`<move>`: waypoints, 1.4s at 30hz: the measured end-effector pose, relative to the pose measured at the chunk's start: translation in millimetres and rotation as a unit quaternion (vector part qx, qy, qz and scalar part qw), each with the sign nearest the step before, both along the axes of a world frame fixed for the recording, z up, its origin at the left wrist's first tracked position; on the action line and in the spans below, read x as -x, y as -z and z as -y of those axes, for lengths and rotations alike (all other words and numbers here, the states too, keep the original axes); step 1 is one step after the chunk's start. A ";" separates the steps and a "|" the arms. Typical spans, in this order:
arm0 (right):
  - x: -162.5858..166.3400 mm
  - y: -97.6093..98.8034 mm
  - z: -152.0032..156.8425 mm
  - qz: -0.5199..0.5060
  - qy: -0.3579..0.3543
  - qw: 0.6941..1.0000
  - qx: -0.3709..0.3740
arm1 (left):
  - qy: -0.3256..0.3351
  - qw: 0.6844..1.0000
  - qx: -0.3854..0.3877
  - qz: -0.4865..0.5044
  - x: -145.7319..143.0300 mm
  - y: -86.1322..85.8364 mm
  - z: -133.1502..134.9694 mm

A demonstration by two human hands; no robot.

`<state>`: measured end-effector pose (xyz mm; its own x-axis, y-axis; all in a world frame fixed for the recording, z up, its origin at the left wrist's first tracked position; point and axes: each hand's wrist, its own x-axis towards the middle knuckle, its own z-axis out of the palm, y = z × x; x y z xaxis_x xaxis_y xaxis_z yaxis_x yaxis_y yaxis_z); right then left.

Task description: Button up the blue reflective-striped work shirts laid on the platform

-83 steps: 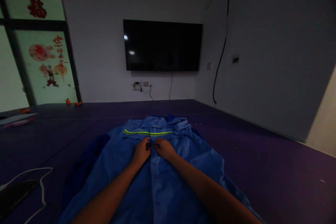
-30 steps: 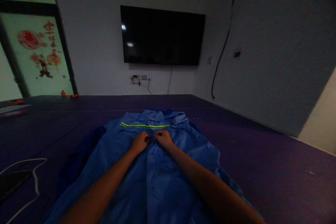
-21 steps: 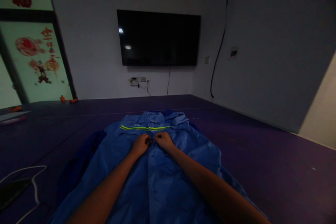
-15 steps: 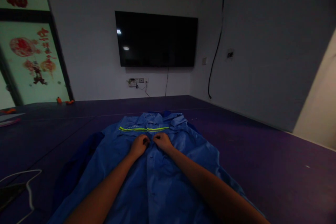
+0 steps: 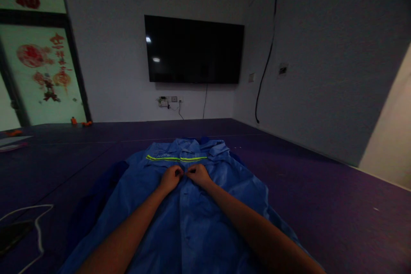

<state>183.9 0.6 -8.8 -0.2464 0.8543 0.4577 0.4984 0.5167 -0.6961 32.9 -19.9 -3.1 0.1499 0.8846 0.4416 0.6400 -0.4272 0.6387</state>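
A blue work shirt [image 5: 221, 218] lies front side up before me, its collar pointing away. A yellow-green stripe [image 5: 163, 158] crosses its chest, with pale lettering just above on the left. My left hand [image 5: 171, 177] pinches the shirt's front placket a little below the stripe. Close beside it, my right hand [image 5: 197, 174] pinches the other side of the same placket. The fingertips of both hands nearly meet; whatever small part lies between them is hidden. Below the hands the placket runs down toward me. Darker blue cloth [image 5: 102, 188] shows beneath the shirt at the left.
The shirt rests on a purple floor surface [image 5: 308, 188]. A white cable [image 5: 39, 233] and a dark flat object [image 5: 14, 235] lie at lower left. Small orange items [image 5: 74, 120] sit near the door. A television [image 5: 194, 49] hangs on the far wall; a black cable [image 5: 266, 60] dangles to its right.
The fingertips of my two hands have come slightly closer together at the placket. The view has shifted a little; the shirt stays in place.
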 end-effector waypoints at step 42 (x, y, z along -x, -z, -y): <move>0.3 5.2 -5.2 0.035 0.041 0.998 -0.036 | -0.018 0.996 0.018 0.085 1.8 0.1 -0.2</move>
<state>183.6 5.8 -13.9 -0.2112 0.8386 0.5022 0.5867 0.5197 -0.6211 31.1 -19.7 -3.2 0.0430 0.9037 0.4261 0.5353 -0.3809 0.7539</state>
